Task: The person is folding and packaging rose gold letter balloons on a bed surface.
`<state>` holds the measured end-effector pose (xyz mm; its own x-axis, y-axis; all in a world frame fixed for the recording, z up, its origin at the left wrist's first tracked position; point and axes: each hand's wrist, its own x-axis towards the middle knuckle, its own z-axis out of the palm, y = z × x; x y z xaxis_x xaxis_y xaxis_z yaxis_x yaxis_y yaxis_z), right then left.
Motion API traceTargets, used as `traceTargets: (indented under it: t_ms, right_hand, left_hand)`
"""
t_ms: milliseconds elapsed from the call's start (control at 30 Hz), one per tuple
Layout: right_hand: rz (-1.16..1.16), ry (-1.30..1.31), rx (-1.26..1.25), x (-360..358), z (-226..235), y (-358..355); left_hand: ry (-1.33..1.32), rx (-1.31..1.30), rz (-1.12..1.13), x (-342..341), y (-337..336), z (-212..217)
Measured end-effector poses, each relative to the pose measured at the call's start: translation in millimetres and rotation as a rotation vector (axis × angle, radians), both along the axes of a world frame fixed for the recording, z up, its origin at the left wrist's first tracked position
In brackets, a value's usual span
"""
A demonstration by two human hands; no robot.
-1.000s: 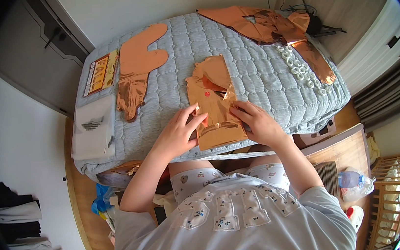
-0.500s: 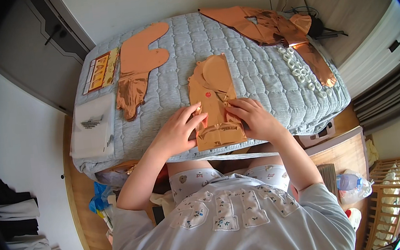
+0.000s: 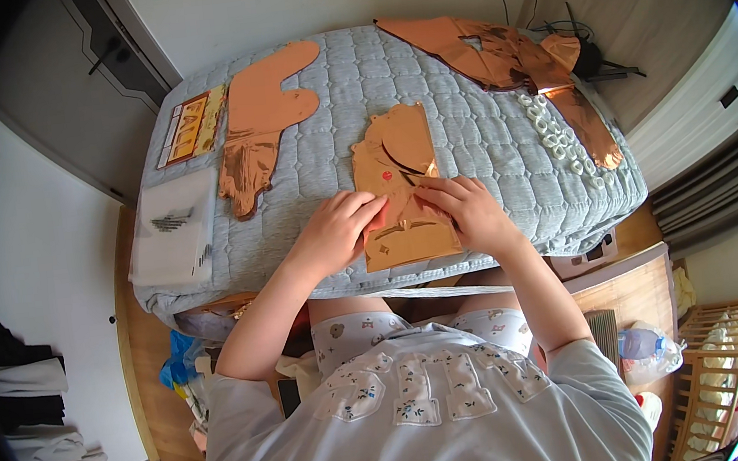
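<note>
A flat copper-coloured foil balloon (image 3: 403,190) lies on the grey quilted mattress (image 3: 477,136) near its front edge. My left hand (image 3: 337,229) rests on the balloon's left side, fingers pressed onto the foil. My right hand (image 3: 466,206) presses its right side, fingertips pinching the foil near the middle. The balloon's upper part is folded over with a curved flap. Both forearms come up from the lower edge over my light blue shirt.
Another flat copper foil balloon (image 3: 261,124) lies at the left, a printed package (image 3: 191,128) beside it, white folded plastic (image 3: 170,226) on the left corner. More crumpled copper foil (image 3: 503,51) and a white strip of pieces (image 3: 554,136) lie at the right. A wooden crib (image 3: 722,372) stands lower right.
The balloon's upper part has been folded and flattened lower on the mattress. Both hands have stayed on it, shifting slightly toward its middle.
</note>
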<state>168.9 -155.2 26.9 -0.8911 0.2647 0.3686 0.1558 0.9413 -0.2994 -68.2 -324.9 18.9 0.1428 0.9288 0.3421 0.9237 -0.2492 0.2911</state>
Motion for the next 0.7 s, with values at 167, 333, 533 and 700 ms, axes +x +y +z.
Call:
traceTargets:
  t_ms: [167,333,533,700]
  right_hand:
    - [0.075,0.047,0.032,0.0,1.7,2.4]
    - [0.076,0.008,0.02,1.2,-2.5,5.1]
    - [0.037,0.009,-0.2,-2.3,1.2,6.9]
    - [-0.053,0.029,-0.403,-17.0,-8.3,20.6]
  left_hand:
    - [-0.008,-0.002,-0.003,2.0,4.1,2.7]
    - [0.02,0.008,-0.026,-3.1,8.4,2.2]
    - [-0.083,-0.032,-0.052,-14.3,18.5,1.5]
    - [-0.294,-0.12,0.069,-23.2,29.2,2.3]
